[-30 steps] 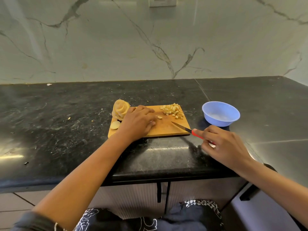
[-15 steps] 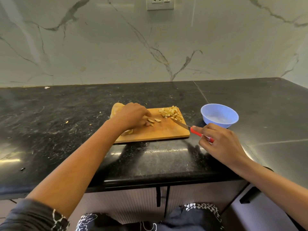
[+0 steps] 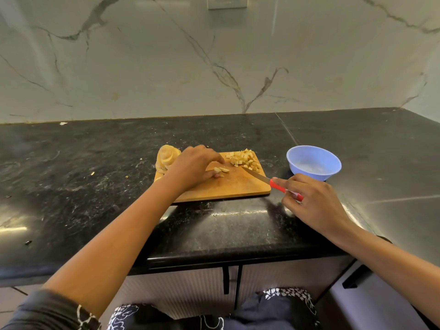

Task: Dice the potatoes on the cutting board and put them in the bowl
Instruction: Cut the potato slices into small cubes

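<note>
Potato dice [image 3: 244, 158] on board [image 3: 233, 186], bowl [image 3: 331, 160] beside

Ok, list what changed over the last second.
The knife slid away from the person until its tip met the dice pile. The left hand shifted slightly left, baring more strips beside it. Unchanged: right hand grips the knife; board, bowl and slices stay put.
</note>
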Available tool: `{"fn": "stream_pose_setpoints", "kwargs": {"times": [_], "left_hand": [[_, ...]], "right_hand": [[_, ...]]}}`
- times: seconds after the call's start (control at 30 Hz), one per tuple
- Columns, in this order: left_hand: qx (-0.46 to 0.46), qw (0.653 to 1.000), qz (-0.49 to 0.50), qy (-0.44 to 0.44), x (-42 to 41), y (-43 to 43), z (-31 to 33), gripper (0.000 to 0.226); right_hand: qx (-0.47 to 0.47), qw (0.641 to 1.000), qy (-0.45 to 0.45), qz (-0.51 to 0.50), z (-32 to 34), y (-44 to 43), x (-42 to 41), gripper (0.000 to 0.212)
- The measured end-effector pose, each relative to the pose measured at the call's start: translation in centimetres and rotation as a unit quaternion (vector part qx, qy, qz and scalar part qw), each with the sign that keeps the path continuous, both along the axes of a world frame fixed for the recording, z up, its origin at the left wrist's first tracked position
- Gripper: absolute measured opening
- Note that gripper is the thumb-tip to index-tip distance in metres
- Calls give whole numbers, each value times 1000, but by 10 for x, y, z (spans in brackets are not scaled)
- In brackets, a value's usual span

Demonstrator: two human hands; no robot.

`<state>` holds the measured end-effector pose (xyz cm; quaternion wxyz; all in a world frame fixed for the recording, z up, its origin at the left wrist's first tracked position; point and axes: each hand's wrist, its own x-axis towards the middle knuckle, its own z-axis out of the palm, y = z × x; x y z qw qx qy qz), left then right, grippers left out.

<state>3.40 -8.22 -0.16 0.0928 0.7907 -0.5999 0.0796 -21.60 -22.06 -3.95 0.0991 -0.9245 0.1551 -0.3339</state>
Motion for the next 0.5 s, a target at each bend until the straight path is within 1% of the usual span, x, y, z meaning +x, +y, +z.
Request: {"fn": "stream_pose_setpoints", "kwargs": {"times": [0.07,0.2,0.3,0.37,0.5], "left_hand": [[20,1000,-4,23,1,-4,1,36],[46,999,-7,25,6,-9,3,40],[84,993,-52,63,8,-12,5,41],[104,990,-74,65,7,-12,3,39],[71,995,-53,54,6,-10,-2,30]], "right_hand": [[1,1000,-1,3,0,0,-1,38],[5,1000,0,1,0,0,-1,38],[6,1000,5,7,0,1,-1,38],[8,1000,7,7,0,1,0,38],[6,1000,7,4,3,2,4,37]]}}
